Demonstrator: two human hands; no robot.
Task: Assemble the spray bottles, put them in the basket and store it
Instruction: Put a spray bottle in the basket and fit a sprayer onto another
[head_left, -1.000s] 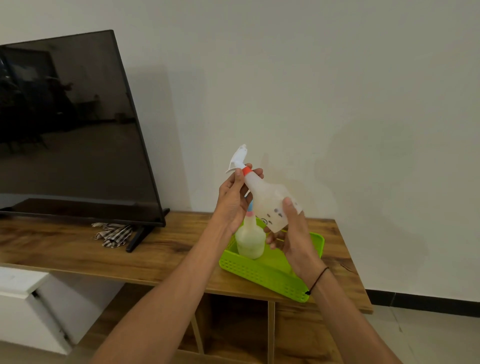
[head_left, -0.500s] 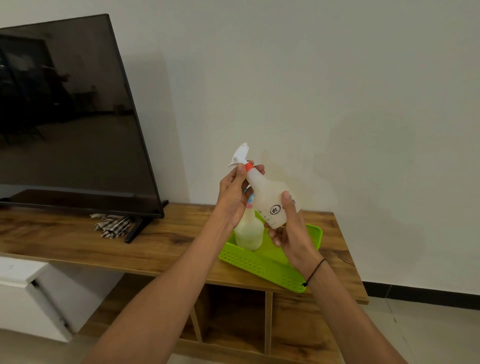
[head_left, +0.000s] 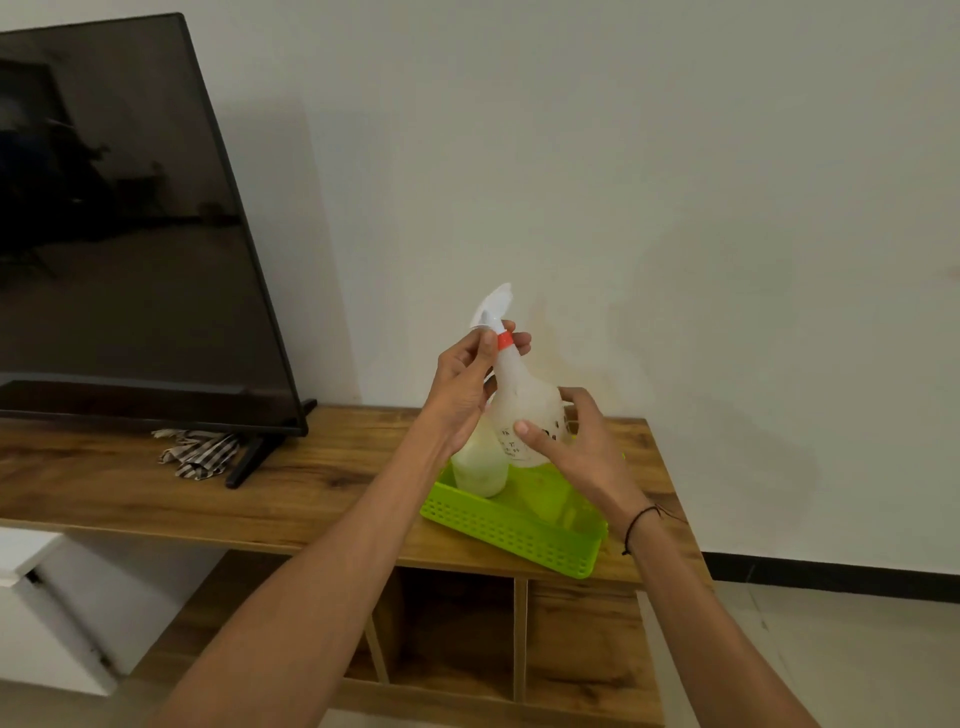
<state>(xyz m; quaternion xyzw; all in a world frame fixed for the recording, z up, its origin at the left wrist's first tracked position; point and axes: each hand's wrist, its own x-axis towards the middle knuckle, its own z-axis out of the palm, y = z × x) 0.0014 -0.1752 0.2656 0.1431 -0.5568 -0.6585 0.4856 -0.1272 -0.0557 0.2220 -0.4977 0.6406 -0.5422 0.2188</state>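
**Above the green basket, the second spray head goes on**

Over the right end of the long wooden TV bench, the person holds a translucent white plastic spray bottle in the air, tilted a little, its base just above the lime-green perforated plastic basket. The left hand is up at the neck, thumb and fingers pinched closed around the orange threaded collar just under the white trigger spray head. The right hand is at the belly of the bottle, fingers half curled and spread; the thumb tip presses on the printed front, the other fingers reach round the far side, and I cannot tell how firmly they bear on it.

A second pale, yellowish spray bottle stands upright in the left end of the basket, its top hidden behind the left hand, so whether its head is fitted I cannot say. The basket sits on the bench top near its right edge, above the open wooden shelf compartments. Further left are a big black flat-screen television and a crumpled striped cloth by its foot.

To my eye this is the assembly step, with the collar being screwed tight on the second bottle. Next it calls for a firm hold on the body while the collar turns until it seats square, then lowering the bottle upright into the free right half of the basket, beside the first without knocking it over. After that the basket needs both hands to be lifted, probably into a compartment below.
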